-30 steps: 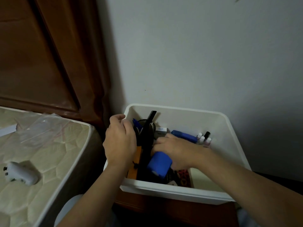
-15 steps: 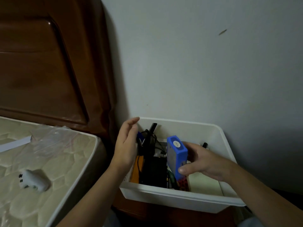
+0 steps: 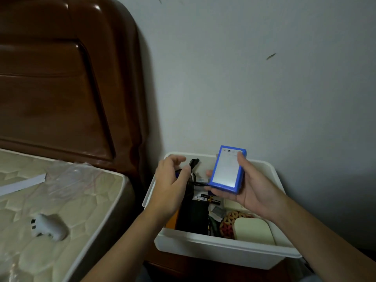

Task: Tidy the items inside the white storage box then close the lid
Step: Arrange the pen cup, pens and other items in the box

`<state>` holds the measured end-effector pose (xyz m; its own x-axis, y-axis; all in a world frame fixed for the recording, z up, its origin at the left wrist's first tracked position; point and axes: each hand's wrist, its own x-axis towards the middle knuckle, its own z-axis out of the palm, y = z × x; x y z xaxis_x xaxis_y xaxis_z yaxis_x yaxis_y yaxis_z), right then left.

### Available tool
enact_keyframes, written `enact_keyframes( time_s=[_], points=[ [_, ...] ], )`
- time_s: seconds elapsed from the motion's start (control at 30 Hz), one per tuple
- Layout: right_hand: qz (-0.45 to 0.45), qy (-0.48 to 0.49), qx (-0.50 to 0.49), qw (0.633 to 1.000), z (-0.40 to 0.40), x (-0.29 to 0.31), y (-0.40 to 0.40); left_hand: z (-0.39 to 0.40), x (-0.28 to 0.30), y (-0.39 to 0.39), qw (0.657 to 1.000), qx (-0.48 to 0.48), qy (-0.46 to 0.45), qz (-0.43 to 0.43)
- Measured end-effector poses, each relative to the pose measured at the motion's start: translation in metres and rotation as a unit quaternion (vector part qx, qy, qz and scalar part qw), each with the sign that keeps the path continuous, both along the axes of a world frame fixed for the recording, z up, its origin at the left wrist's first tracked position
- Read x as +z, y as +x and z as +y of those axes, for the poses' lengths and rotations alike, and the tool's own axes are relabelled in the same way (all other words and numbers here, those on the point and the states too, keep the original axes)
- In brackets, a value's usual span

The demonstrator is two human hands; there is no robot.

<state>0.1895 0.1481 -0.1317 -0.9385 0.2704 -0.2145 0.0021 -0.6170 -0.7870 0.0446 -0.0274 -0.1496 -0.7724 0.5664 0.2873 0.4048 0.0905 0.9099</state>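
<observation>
Now that the right hand (image 3: 252, 192) has lifted the blue box (image 3: 227, 169) clear, gripped flat above the white storage box (image 3: 223, 248), space opens below; the left hand (image 3: 173, 183) curls around black cables (image 3: 192, 171) inside.

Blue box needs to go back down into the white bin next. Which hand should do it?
Right. The right hand already holds the blue box above the white bin; the left hand is busy among the black cables.
</observation>
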Motion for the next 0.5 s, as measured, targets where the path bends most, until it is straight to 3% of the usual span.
enact_keyframes(
  time_s=[0.1,0.17,0.23,0.33,0.4,0.5],
  points=[
    [0.023,-0.037,-0.062,0.997,0.001,-0.006,-0.003,-0.012,0.002,0.004,0.988,0.058,0.033,0.141],
    [0.042,-0.047,-0.092,0.994,0.003,-0.009,-0.003,-0.015,0.004,0.008,0.991,0.057,-0.018,0.118],
    [0.047,-0.047,-0.097,0.993,0.003,-0.010,-0.003,-0.009,0.006,0.009,0.997,0.022,-0.077,-0.018],
    [0.024,-0.038,-0.079,0.996,0.003,-0.011,-0.004,0.006,0.012,0.002,0.965,-0.017,-0.029,-0.261],
    [-0.006,-0.017,-0.056,0.998,0.001,-0.014,-0.006,0.014,0.014,-0.006,0.943,-0.021,0.009,-0.331],
    [-0.066,0.015,-0.032,0.997,-0.004,-0.021,-0.013,0.025,0.005,-0.017,0.930,-0.011,0.032,-0.365]
  ],
)
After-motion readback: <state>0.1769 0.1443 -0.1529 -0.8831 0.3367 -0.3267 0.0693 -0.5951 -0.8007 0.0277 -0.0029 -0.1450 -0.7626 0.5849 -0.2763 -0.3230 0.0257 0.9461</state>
